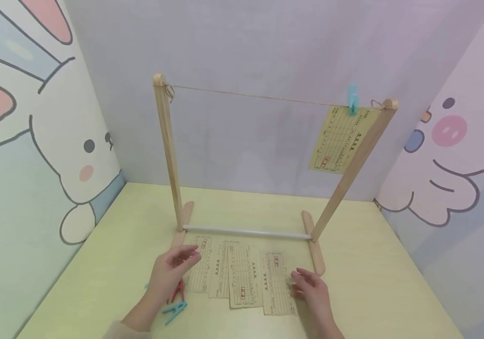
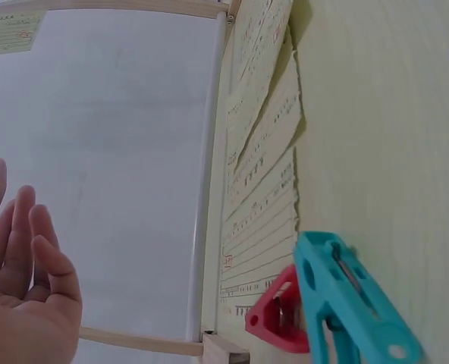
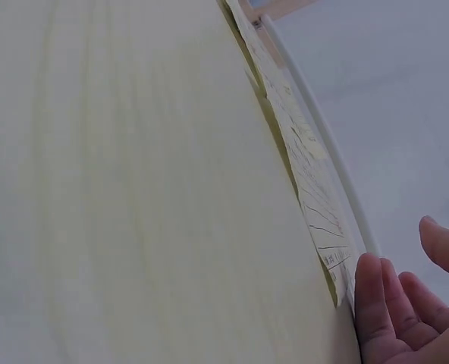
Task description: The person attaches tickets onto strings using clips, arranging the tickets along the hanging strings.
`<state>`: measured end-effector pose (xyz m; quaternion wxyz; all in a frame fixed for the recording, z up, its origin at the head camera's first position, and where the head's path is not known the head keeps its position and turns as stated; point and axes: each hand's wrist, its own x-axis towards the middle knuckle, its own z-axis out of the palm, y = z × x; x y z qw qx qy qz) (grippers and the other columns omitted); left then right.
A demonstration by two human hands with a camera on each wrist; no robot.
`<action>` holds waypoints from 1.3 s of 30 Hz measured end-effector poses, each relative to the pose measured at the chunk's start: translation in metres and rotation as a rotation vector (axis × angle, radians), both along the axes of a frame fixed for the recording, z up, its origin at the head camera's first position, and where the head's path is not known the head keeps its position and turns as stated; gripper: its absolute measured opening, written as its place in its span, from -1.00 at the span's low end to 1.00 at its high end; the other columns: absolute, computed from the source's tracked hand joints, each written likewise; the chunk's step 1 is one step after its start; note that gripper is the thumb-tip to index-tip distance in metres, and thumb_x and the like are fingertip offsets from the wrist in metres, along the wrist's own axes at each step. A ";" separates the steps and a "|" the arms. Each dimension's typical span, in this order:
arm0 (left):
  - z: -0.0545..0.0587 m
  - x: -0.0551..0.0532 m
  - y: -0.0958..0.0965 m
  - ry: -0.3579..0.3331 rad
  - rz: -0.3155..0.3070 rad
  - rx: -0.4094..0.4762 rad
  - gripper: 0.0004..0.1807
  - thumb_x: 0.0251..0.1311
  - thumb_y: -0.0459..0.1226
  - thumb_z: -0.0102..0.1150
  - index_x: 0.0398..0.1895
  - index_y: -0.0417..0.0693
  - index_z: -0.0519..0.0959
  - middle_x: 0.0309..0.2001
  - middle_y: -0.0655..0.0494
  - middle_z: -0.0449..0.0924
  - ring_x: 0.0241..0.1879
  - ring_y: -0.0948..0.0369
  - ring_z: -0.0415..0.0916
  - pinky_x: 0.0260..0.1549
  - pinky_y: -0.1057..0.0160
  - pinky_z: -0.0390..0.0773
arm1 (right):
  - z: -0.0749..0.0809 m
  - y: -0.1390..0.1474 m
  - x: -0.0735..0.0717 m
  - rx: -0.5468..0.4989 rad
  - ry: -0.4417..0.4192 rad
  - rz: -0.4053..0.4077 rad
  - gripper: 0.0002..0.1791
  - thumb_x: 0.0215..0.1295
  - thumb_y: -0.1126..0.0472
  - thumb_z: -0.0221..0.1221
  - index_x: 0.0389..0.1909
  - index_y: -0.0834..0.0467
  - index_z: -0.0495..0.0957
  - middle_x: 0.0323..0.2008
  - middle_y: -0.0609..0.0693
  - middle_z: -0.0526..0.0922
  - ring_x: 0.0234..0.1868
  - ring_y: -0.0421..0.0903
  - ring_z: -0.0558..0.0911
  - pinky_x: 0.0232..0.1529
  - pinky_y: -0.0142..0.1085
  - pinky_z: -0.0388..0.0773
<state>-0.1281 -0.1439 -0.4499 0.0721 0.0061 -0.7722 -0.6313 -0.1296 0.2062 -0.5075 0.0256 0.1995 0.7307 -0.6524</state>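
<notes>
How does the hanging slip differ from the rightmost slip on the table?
The hanging slip is clipped to the string; the rightmost slip lies on the table. The hanging slip's red mark sits near its bottom; the rightmost slip's is near its far end. Both are printed.

Printed paper sheets (image 1: 244, 275): yellowed, column-ruled, several with red boxed marks; laid in a row, middle ones overlapping. Left hand (image 1: 170, 272), empty, near the row's left end; right hand (image 1: 313, 288), empty, just beside the rightmost sheet (image 1: 278, 287). Red clothespin (image 2: 276, 317) and teal clothespin (image 1: 175, 310): lying near the left hand. Hanging sheet (image 1: 338, 136): same print, clipped to twine (image 1: 259, 96) by a light-blue clothespin (image 1: 353, 101).
</notes>
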 end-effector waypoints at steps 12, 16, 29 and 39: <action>-0.014 0.011 -0.020 -0.222 0.040 -0.140 -0.64 0.16 -0.17 0.39 0.01 -0.11 0.67 -0.19 0.11 0.74 -0.25 0.33 0.60 -0.22 0.42 0.55 | -0.003 -0.001 -0.005 0.162 0.014 0.086 -0.41 0.26 0.19 0.32 0.19 0.45 0.42 -0.11 0.18 0.69 -0.33 -0.16 0.65 -0.33 -0.34 0.68; -0.020 0.015 -0.026 -0.308 0.036 -0.150 -0.62 0.16 -0.18 0.39 0.02 -0.14 0.66 -0.19 0.08 0.74 -0.26 0.27 0.61 -0.29 0.40 0.56 | -0.003 -0.004 -0.006 0.213 0.021 0.103 -0.37 0.14 0.26 0.38 0.19 0.43 0.43 0.12 0.40 0.53 -0.42 -0.15 0.65 -0.38 -0.34 0.67; -0.041 0.031 -0.039 -0.391 0.051 -0.188 -0.66 0.00 -0.25 0.50 -0.13 -0.17 0.70 -0.21 0.06 0.76 -0.30 0.24 0.61 -0.39 0.39 0.59 | 0.004 -0.009 -0.013 0.397 0.036 0.175 -0.35 -0.03 0.46 0.36 0.18 0.39 0.45 0.18 0.41 0.48 -0.38 -0.13 0.61 -0.44 -0.34 0.65; -0.051 0.040 -0.037 -0.431 -0.010 -0.399 -0.52 -0.16 -0.04 0.57 -0.11 0.04 0.70 0.15 -0.17 0.61 0.17 -0.21 0.48 0.09 -0.09 0.55 | 0.007 -0.008 -0.013 0.394 0.023 0.197 -0.39 -0.04 0.52 0.33 0.15 0.38 0.48 0.05 0.35 0.56 -0.43 -0.14 0.60 -0.46 -0.34 0.64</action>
